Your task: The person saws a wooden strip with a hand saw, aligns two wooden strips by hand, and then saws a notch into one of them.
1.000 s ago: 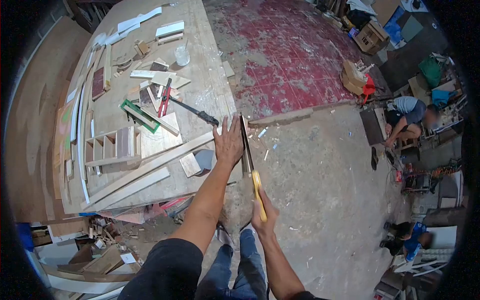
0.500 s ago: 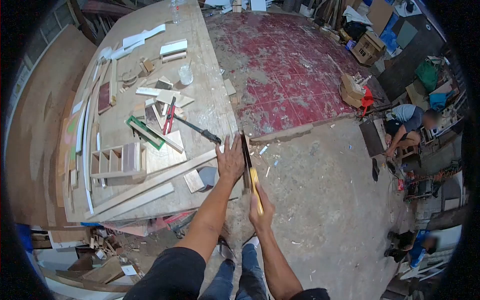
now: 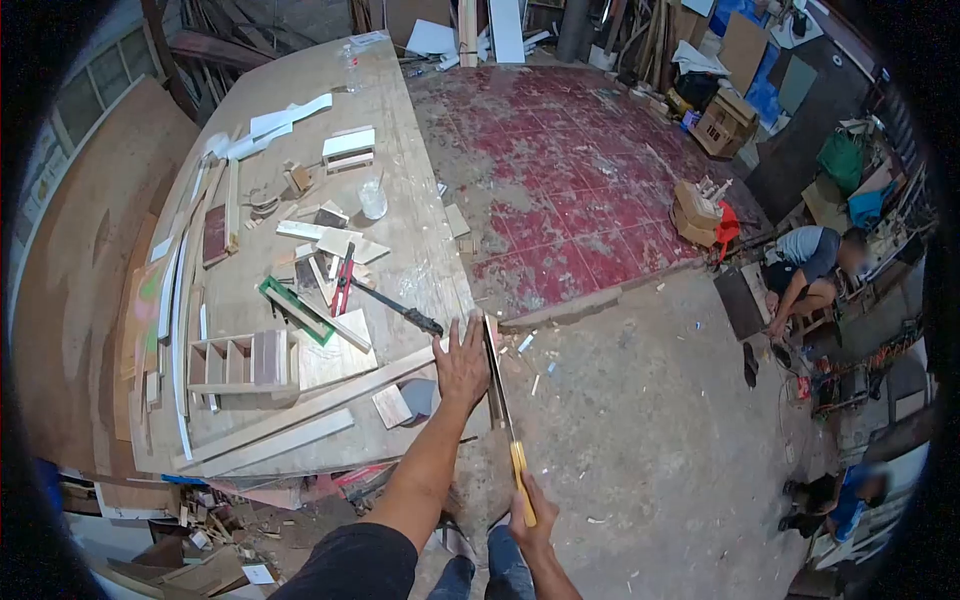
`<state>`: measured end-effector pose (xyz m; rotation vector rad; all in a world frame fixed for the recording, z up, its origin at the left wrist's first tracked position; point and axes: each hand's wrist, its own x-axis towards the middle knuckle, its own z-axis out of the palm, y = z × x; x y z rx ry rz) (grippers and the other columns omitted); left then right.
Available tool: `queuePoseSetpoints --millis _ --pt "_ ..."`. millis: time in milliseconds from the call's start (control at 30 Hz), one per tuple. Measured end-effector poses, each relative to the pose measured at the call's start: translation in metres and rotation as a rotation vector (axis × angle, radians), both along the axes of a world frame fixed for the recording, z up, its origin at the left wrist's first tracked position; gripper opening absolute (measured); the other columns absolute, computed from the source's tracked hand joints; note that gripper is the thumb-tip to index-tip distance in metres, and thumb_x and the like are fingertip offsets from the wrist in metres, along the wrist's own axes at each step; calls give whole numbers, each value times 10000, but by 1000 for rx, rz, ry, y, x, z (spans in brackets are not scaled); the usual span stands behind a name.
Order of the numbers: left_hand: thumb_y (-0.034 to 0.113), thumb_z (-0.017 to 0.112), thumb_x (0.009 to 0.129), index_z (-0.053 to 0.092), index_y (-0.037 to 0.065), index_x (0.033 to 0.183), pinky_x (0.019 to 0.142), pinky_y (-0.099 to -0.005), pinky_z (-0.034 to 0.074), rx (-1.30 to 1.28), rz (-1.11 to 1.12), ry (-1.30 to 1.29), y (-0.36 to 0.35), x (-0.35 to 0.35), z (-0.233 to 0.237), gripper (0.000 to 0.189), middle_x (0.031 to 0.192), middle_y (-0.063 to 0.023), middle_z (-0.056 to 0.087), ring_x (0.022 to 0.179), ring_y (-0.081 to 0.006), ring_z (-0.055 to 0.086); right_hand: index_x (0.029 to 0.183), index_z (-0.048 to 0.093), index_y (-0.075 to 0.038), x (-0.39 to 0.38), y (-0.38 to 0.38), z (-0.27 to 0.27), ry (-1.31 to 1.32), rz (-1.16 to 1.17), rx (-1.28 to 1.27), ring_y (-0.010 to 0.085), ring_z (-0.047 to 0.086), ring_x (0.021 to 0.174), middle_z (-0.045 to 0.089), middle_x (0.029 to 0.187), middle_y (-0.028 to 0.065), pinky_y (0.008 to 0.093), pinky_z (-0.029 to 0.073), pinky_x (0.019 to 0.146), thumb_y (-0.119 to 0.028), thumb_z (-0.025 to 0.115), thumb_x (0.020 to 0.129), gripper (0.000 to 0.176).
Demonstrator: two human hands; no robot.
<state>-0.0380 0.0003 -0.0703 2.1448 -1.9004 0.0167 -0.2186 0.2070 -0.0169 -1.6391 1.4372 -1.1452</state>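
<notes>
My left hand (image 3: 463,368) lies flat with its fingers stretched out, over the end of a long pale wood strip (image 3: 320,406) at the right edge of the wooden worktable (image 3: 415,215). In my right hand (image 3: 533,515) is the yellow handle of a handsaw (image 3: 518,465). The saw's blade points away from me, just beside my left fingers at the strip's end. Beyond my left hand lies a black bar clamp (image 3: 395,308) with red parts. A small wood block (image 3: 392,406) rests on a round grey piece close to my left wrist.
On the table are a compartmented wooden box (image 3: 240,362), a green frame (image 3: 296,310), a plastic cup (image 3: 372,200) and a second strip (image 3: 280,443). Two people sit at the right, one a person in a grey shirt (image 3: 808,265). Offcuts litter the floor.
My right hand has pulled the saw back toward me, so more blade shows between handle and table. My left hand stays on the strip. The view has tilted up a little.
</notes>
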Motion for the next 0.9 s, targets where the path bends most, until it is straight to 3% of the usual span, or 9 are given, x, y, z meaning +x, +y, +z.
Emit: queuePoseSetpoints --millis 33,133,267,333,467,533,667,767,900 --pt "226 467 968 364 108 1573 1146 -612 217 2 -3 -49 1 0 -2 626 1658 -17 323 1509 -284 289 1307 630 52 -3 8 1 15 -7 -83 291 738 1043 704 1185 272 339 561 868 -42 613 949 370" --pt "220 483 954 364 106 1572 1145 -611 219 19 -17 7 4 0 8 639 1662 -15 316 1513 -282 284 1301 638 57 36 -72 25 -50 -21 -14 283 728 1074 694 1177 306 366 564 877 -44 613 936 379" --pt "227 468 969 355 110 1580 1136 -609 227 1 -6 -69 0 1 -4 632 1661 -10 321 1503 -285 307 1310 638 43 28 -33 15 -113 -59 75 263 737 1029 699 1171 299 352 563 857 -50 614 937 385" --pt "235 453 976 343 116 1588 1143 -606 219 -1 8 -52 -3 1 0 632 1657 -9 330 1501 -284 313 1326 635 13 5 16 5 -62 -26 -57 243 741 959 712 1170 264 318 557 825 -46 617 948 383" --pt "284 412 1015 341 116 1586 1147 -641 197 16 1 -68 -1 0 -3 599 1657 -18 331 1505 -307 303 1329 632 15 22 -42 18 18 -23 38 247 742 915 716 1157 265 316 555 797 -44 622 942 391" --pt "283 419 1012 348 115 1583 1146 -639 199 31 -18 -65 2 0 5 600 1661 -22 324 1505 -309 303 1319 634 39 46 -85 31 -99 -31 119 270 751 928 711 1144 291 345 563 797 -47 629 926 403" --pt "298 431 1007 355 110 1579 1140 -640 203 -2 -11 -54 -5 2 -5 607 1664 -29 319 1503 -310 307 1325 631 23 12 1 3 22 -50 -128 272 750 980 712 1161 261 325 556 831 -56 626 950 384" --pt "307 428 1006 353 117 1581 1135 -644 203 13 -17 -5 4 2 -8 610 1672 -31 299 1505 -315 300 1354 618 7 4 5 6 43 -25 -120 264 738 871 721 1065 265 360 556 771 -66 627 950 411" --pt "316 431 1003 353 122 1582 1136 -649 199 3 -21 -77 2 0 -16 616 1677 -32 288 1510 -325 287 1349 625 5 37 -62 14 -59 -33 -7 304 749 896 702 1095 313 386 566 777 -48 635 925 428"
